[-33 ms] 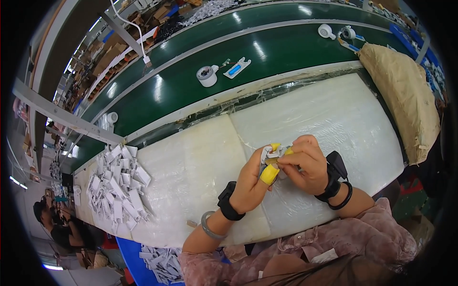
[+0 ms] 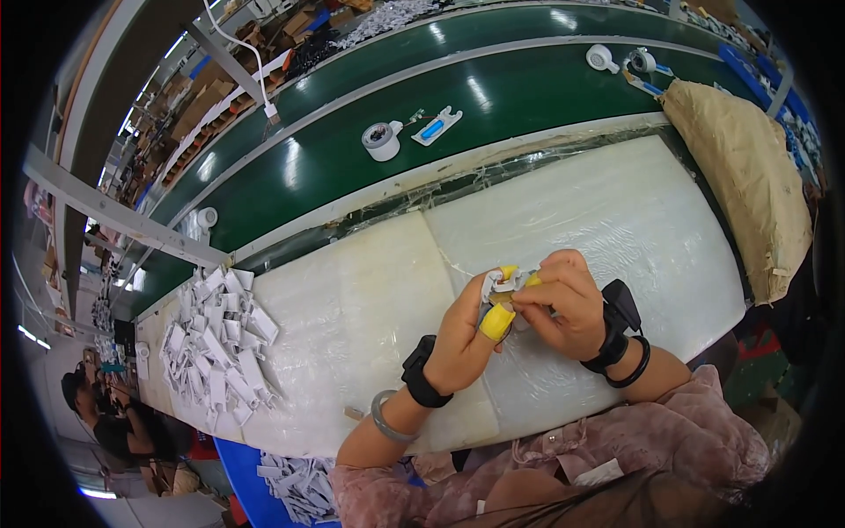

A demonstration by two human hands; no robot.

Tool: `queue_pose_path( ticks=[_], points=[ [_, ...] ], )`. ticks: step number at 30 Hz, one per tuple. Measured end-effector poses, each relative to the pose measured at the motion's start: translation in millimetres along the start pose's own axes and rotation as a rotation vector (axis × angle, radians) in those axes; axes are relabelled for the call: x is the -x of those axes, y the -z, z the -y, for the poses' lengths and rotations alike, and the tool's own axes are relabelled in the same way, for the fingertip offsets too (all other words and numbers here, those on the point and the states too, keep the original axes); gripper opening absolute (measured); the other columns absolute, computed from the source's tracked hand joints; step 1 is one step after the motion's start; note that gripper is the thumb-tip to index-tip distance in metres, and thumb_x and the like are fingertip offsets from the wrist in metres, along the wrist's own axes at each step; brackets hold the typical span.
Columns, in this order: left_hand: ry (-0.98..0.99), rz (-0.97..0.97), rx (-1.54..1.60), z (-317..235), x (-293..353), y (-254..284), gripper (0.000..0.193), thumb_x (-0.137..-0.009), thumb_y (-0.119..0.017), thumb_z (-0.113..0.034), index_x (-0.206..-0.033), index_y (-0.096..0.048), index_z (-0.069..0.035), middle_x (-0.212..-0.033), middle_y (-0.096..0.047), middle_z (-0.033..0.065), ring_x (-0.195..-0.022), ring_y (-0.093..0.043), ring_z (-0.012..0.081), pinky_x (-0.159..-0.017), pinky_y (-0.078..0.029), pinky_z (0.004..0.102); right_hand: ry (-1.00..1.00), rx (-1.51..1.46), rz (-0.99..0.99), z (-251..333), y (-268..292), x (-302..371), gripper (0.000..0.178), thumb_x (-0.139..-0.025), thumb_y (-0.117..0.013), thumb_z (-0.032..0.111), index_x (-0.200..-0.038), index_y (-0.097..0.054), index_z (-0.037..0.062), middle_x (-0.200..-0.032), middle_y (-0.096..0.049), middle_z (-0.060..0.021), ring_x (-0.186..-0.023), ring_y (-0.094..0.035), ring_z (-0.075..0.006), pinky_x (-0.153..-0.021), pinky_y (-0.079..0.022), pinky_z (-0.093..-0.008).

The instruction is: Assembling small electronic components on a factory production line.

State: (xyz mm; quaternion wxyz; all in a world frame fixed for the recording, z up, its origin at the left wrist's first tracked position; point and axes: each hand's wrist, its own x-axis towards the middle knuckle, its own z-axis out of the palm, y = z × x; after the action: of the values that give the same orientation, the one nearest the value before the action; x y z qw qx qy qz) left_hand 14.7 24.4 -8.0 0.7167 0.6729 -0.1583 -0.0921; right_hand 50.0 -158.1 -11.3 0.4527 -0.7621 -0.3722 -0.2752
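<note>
Yellow coverings wrap some fingertips of both my hands. My left hand (image 2: 464, 341) is closed around a small white plastic part (image 2: 503, 283), holding it above the plastic-covered table pad (image 2: 352, 299). The fingers of my right hand (image 2: 568, 308) are pinched together at the same part, right beside the left thumb. Whatever lies between the right fingertips is too small and covered to name. A little brownish piece shows between the two hands; I cannot make out its kind.
Left on the pad lies a heap of white plastic pieces (image 2: 216, 343); a blue bin (image 2: 238, 466) below holds more. On the green conveyor (image 2: 334, 132) sit a round white housing (image 2: 381, 141) and a blue-celled part (image 2: 436, 128). A brown sack (image 2: 739, 185) stands right. Another person (image 2: 114, 414) sits far left.
</note>
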Motion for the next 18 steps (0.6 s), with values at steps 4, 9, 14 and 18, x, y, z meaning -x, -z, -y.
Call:
queue_pose_path(
  ticks=[4,9,14,18],
  points=[
    [-0.032,0.001,-0.001,4.2,0.7,0.5,0.041,-0.1,-0.041,-0.013,-0.138,-0.034,0.0,-0.082,-0.051,0.0028,-0.062,-0.048,0.0092,-0.058,-0.044,0.0238,0.003,0.005,-0.01,1.6,-2.2,1.4,0.027,-0.066,-0.076,-0.002,-0.09,-0.067,0.008,-0.085,-0.059,-0.0054,-0.077,-0.056,-0.023,-0.08,-0.043,-0.0387],
    [-0.006,-0.079,0.007,3.0,2.1,-1.6,0.033,-0.099,-0.048,-0.017,-0.128,-0.047,-0.001,-0.081,-0.055,0.0,-0.067,-0.049,0.0045,-0.055,-0.043,0.0198,0.01,0.008,-0.014,3.1,-3.8,0.7,0.026,-0.067,-0.074,-0.003,-0.089,-0.066,0.0074,-0.083,-0.058,-0.0056,-0.076,-0.056,-0.0234,-0.079,-0.045,-0.0388],
    [0.015,-0.089,-0.024,-0.2,0.5,0.0,0.022,-0.099,-0.047,-0.017,-0.114,-0.053,-0.001,-0.078,-0.055,0.0001,-0.065,-0.049,0.0047,-0.053,-0.042,0.0199,0.022,-0.001,-0.029,3.7,-7.1,1.5,0.025,-0.067,-0.074,-0.003,-0.088,-0.065,0.0069,-0.081,-0.057,-0.0059,-0.076,-0.056,-0.0236,-0.077,-0.045,-0.0378],
    [0.109,-0.054,-0.037,-10.3,-4.0,6.0,0.024,-0.1,-0.044,-0.02,-0.114,-0.053,-0.002,-0.08,-0.056,0.0025,-0.064,-0.052,0.007,-0.053,-0.045,0.0211,-0.03,-0.017,-0.002,-0.9,-6.7,2.1,0.026,-0.068,-0.074,0.001,-0.092,-0.064,0.006,-0.083,-0.06,-0.007,-0.078,-0.057,-0.0265,-0.075,-0.044,-0.0367]
  ],
)
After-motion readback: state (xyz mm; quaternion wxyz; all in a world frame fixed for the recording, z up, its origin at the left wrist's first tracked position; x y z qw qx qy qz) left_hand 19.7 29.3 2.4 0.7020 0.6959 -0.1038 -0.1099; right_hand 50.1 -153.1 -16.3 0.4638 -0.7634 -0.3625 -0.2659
